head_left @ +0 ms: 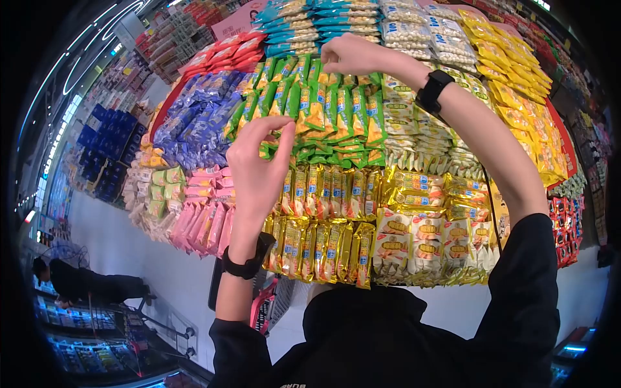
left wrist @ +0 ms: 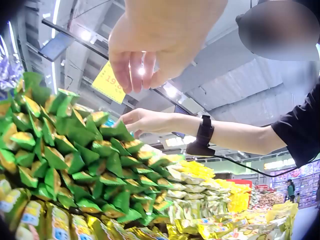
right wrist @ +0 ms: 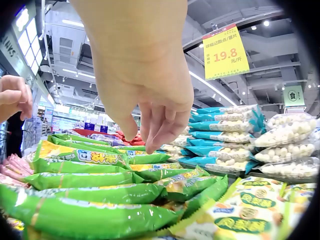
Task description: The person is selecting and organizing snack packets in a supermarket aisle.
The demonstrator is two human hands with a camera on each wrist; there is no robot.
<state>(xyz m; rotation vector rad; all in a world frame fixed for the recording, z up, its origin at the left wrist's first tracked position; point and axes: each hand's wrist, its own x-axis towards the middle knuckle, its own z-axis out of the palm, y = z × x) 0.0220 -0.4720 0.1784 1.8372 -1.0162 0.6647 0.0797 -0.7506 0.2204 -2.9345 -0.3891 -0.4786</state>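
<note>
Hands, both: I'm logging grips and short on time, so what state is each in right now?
Left hand: open, fingers loosely curled, holding nothing.
Right hand: open, fingers hanging loosely over the green packets, no packet gripped.

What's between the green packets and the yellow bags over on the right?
Pale white-and-green packets lie between the green packets and the yellow bags. The head view shows this, with the right arm crossing over part of the stretch.

Green packets (head_left: 343, 113), glossy, piled in rows
</note>
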